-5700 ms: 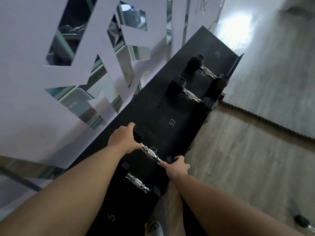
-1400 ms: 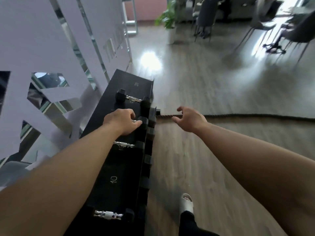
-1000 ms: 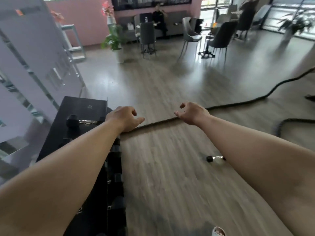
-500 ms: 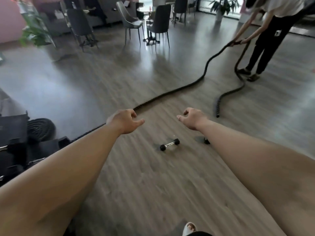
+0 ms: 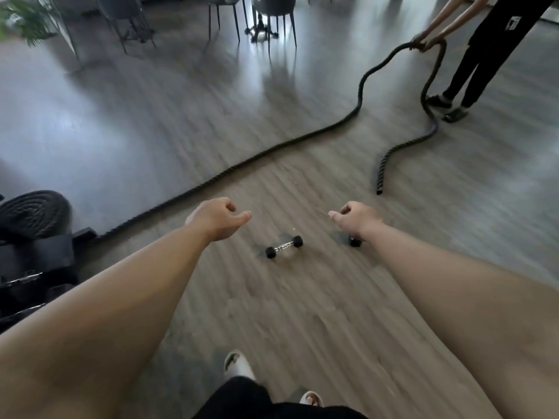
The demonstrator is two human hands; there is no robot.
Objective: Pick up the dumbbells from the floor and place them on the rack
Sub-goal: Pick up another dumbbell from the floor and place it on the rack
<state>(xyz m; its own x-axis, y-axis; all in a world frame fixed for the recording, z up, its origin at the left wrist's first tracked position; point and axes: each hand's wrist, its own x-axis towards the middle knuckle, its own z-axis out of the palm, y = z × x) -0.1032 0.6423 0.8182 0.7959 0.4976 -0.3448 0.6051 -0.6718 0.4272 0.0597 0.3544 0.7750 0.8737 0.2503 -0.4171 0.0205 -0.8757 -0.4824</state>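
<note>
Far left edge there's the black rack [image 5: 36, 267] with a couple of chrome-handled dumbbells already sitting on it, and a coiled dark rope pile [image 5: 33, 211] just behind it. A long thick rope [image 5: 242, 164] snakes from there across the wood floor [image 5: 302, 313] toward the upper right.

Moving in, the left hand [image 5: 216, 219] is stretched out in front, palm down, fingers loosely curled and thumb pointing right, so the grip is half-curled with nothing in it. It hangs above the floor, not touching anything.

Right in the middle, between the two hands and a bit nearer the person than both, a small dumbbell [image 5: 283, 247] lies on the floor, black ends, shiny handle, angled with its right end farther away. It's closer to the left hand but clearly apart from it.

The right hand [image 5: 358, 220] mirrors the left, loose grip, empty as well. Just under its wrist a second dumbbell [image 5: 354, 241] peeks out, only one black end showing, the rest is probably hidden behind the forearm.

Bottom centre you can see light-coloured slippers [image 5: 239, 362]. Up in the far right corner another person [image 5: 484, 49] in dark trousers holds the rope ends.
</note>
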